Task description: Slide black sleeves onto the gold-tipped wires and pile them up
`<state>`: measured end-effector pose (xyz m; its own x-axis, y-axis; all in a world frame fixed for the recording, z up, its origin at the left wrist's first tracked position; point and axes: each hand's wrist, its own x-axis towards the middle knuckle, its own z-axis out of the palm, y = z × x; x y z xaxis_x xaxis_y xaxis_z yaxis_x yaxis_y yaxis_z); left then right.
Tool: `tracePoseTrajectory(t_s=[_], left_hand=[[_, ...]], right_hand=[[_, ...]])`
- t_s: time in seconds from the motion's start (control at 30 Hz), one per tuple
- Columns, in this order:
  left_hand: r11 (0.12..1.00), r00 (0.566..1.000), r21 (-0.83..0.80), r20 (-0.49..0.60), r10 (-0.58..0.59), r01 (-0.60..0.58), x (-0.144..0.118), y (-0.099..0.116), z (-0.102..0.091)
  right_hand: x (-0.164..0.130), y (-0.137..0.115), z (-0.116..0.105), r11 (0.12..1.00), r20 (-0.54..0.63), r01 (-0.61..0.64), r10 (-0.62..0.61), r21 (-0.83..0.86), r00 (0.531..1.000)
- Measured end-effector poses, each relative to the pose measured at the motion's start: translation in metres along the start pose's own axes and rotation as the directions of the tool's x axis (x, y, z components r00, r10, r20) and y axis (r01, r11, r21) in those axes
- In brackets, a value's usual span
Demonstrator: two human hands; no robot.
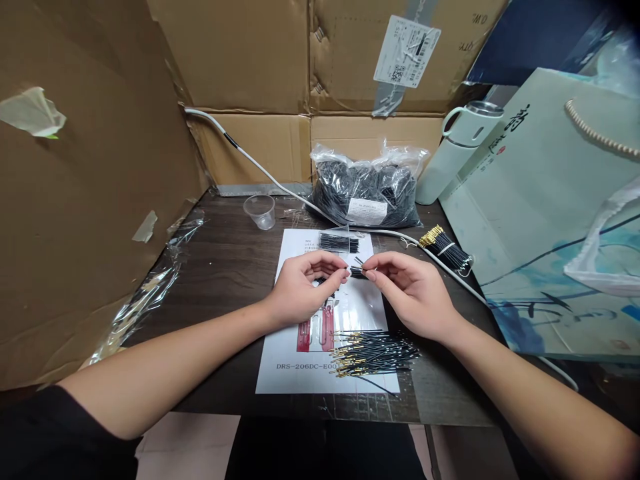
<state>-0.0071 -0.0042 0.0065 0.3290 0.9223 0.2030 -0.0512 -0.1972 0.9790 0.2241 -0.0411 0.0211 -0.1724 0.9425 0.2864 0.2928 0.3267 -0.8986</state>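
Cardboard walls (90,220) fill the upper left and top of the frame around a dark wood-grain tabletop (225,267). A pale green gift bag (545,220) covers the right side, cut off by the frame edge, with a mint flask (457,150) leaning behind it. At upper centre lies a clear plastic bag of black wires (365,190); its label is too small to read. A white printed sheet (305,360) lies at centre, its print partly hidden by the hands. On its lower part is a loose pile of black wires with gold tips (375,353). At centre, the left hand (300,290) and right hand (415,293) meet fingertip to fingertip, both pinched shut on a small bundle of short black wires (357,271), mostly hidden by the fingers. A tied bundle of gold-tipped wires (445,248) lies to the right, and a small clear cup (260,211) to the upper left.
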Motion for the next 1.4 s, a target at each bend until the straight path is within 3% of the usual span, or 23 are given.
tracePoseTrajectory(t_s=[0.3,0.87,1.4], left_hand=[[0.999,1.0,0.019,-0.002,-0.028,0.028,0.003,-0.003,-0.003],[0.994,0.997,0.096,0.047,0.054,-0.059,0.004,-0.005,-0.003],[0.992,0.998,0.111,0.041,0.052,-0.056,0.003,-0.006,-0.003]], right_hand=[[0.004,-0.008,-0.007,0.929,0.054,0.245,-0.24,-0.276,0.969],[0.004,-0.01,-0.006,0.914,0.064,0.265,-0.258,-0.307,0.964],[0.004,-0.009,-0.008,0.913,0.111,0.261,-0.238,-0.315,0.965]])
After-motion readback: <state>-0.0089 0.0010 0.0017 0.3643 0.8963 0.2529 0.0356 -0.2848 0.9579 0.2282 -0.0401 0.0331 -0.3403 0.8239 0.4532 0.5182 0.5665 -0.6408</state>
